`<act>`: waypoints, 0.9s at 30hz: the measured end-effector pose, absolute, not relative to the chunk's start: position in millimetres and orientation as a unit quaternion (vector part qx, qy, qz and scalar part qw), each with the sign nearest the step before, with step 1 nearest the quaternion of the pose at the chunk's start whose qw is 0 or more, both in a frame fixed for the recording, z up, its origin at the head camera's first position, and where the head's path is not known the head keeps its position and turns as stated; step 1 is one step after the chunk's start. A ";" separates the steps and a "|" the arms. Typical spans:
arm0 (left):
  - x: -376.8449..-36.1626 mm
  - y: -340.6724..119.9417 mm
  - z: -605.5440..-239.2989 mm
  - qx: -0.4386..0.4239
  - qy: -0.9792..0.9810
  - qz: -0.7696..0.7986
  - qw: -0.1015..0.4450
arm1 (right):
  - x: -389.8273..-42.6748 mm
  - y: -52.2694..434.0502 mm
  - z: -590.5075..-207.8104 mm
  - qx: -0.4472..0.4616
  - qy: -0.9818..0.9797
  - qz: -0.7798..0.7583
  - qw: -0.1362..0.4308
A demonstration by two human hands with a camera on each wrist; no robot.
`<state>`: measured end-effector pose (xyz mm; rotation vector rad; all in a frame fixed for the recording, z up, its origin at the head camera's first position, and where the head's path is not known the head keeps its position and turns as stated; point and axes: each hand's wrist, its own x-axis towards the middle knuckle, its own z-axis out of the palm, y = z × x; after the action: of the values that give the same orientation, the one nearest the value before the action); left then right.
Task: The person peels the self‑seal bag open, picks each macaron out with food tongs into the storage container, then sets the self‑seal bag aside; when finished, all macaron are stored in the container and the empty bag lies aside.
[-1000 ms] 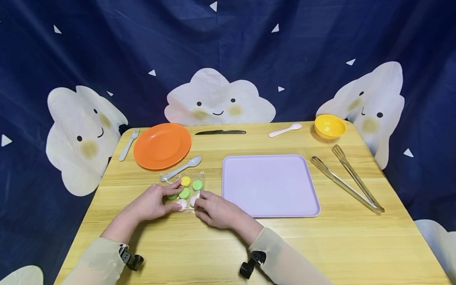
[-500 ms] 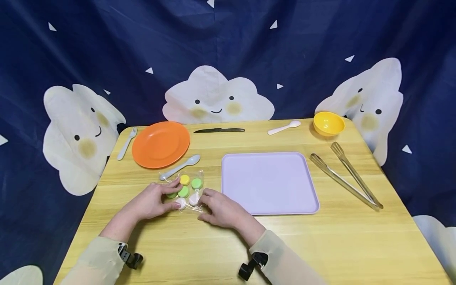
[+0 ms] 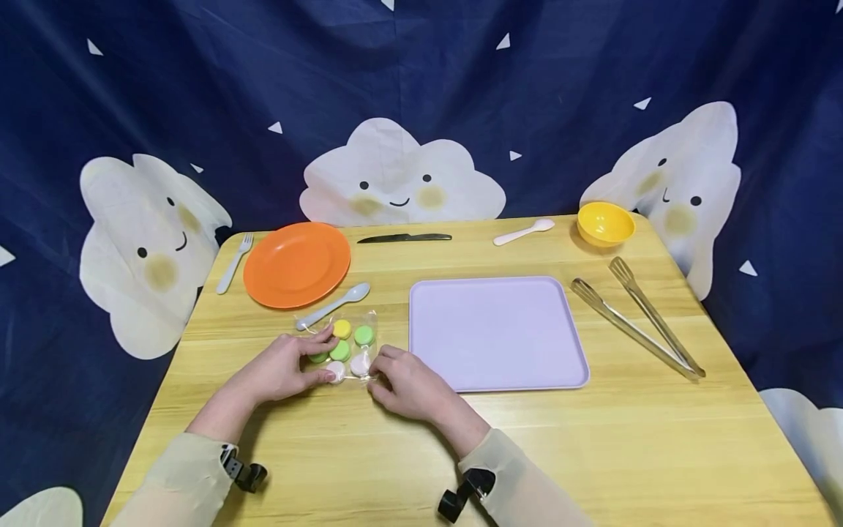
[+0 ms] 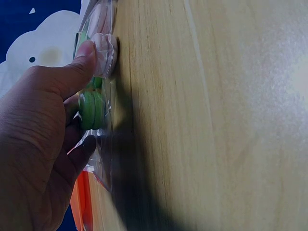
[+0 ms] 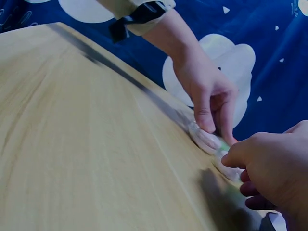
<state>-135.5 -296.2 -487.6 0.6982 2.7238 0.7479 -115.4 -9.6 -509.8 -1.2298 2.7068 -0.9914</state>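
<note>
A clear plastic bag of several macarons lies on the wooden table at front left of centre. Yellow, green and pale pink macarons show through the film. My left hand grips the bag's left side. Its thumb lies on a pale pink macaron in the left wrist view, and its fingers curl about a green macaron. At the bag's lower right corner, my right hand pinches the film with curled fingers. In the right wrist view these fingertips are right beside a pale macaron.
A lilac tray lies right of the bag. Behind are a grey spoon, orange plate, fork and dark knife. Farther right are a pink spoon, yellow bowl and metal tongs.
My right hand has shifted slightly right, from over the pale macaron to the bag's edge. My left hand keeps its hold. The head view has tilted a little.
</note>
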 end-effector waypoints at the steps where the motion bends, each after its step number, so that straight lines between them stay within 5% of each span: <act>1: -135.4 -296.1 -487.5 0.238 0.930 0.257 0.116 | -114.9 -10.9 -509.8 -0.392 0.864 -0.315 0.001; 18: -136.5 -297.5 -490.6 0.241 0.928 0.259 0.112 | -117.4 -15.0 -506.5 -0.379 0.883 -0.276 0.034; 27: -136.5 -298.4 -491.4 0.241 0.928 0.260 0.115 | -118.6 -13.0 -506.0 -0.424 0.868 -0.259 -0.005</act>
<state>-136.5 -298.4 -491.4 0.7057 2.7203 0.7627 -118.6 -13.0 -506.0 -1.3346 2.7355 -0.8153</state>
